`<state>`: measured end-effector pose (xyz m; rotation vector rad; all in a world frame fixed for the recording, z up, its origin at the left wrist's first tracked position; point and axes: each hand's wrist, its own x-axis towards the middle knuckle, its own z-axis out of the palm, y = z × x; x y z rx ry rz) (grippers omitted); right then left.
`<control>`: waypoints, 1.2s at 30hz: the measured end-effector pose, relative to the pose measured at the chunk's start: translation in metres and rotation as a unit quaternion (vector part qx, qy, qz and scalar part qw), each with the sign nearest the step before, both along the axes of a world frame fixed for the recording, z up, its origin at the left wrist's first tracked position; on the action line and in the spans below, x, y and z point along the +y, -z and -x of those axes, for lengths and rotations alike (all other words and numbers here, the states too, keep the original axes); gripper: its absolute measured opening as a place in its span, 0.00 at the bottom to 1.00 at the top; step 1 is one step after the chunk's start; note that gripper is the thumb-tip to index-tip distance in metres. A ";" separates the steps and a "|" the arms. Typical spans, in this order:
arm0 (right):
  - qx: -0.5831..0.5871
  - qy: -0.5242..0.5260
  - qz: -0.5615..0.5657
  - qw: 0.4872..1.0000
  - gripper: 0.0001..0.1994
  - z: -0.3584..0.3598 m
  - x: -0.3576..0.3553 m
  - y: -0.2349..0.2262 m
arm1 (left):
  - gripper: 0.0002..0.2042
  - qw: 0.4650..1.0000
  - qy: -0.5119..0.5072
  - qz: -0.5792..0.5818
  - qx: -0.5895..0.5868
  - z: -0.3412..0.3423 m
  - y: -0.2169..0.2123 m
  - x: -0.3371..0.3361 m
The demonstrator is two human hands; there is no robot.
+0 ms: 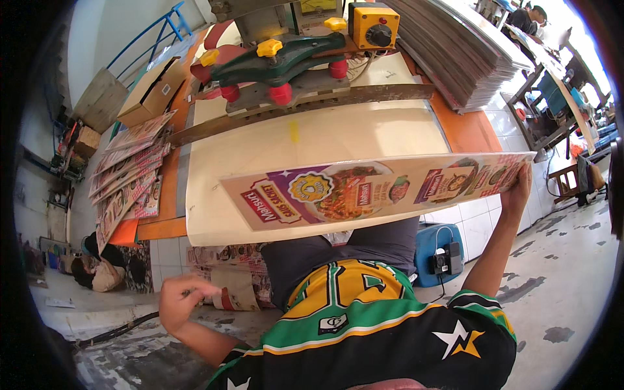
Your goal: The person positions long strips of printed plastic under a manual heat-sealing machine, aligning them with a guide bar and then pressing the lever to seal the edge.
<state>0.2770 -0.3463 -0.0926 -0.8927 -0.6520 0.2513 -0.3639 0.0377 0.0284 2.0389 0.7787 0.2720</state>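
My right hand (517, 190) grips the right end of a long printed board (396, 192) with food pictures on a pale ground. The board is tilted up above the near part of a cream-coloured sheet (305, 133) on the worktable. My left hand (187, 300) is in the air at the lower left, away from the board, its fingers curled in and partly blurred. What it holds, if anything, I cannot make out. Beyond the sheet stands a machine (279, 65) with a dark green clamp arm, yellow knobs and red feet, over a long metal bar (312, 107).
Printed strips (133, 172) lie in a loose pile on the left, beside an open cardboard box (151, 91). A tall stack of boards (455, 52) stands at the far right. Next to the machine is a yellow control box (374, 27). Another person (104, 273) is low at the left.
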 end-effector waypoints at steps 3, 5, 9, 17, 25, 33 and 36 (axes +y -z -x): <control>-0.007 0.007 -0.002 1.000 0.16 0.008 0.011 -0.003 | 0.06 0.993 -0.080 -0.060 0.062 -0.020 0.002 -0.005; -0.022 -0.002 -0.001 1.000 0.16 0.009 0.015 -0.002 | 0.07 0.993 -0.061 -0.067 0.071 -0.027 0.003 -0.005; -0.015 -0.017 0.004 1.000 0.16 0.019 0.022 -0.002 | 0.10 0.995 0.088 -0.010 0.043 -0.039 0.010 -0.005; 0.019 -0.074 -0.012 0.997 0.17 0.057 0.068 -0.021 | 0.18 0.935 0.331 0.120 0.040 -0.101 0.053 -0.026; 0.232 -0.186 0.005 0.955 0.23 0.157 0.156 -0.028 | 0.35 0.927 0.078 0.198 -0.310 -0.160 0.107 -0.070; 0.166 -0.346 0.175 0.907 0.21 0.233 0.184 -0.031 | 0.19 0.749 -0.354 0.186 -0.528 -0.153 0.113 -0.084; 0.016 -0.338 0.279 0.899 0.15 0.216 0.178 -0.025 | 0.16 0.741 -0.350 0.161 -0.550 -0.138 0.106 -0.064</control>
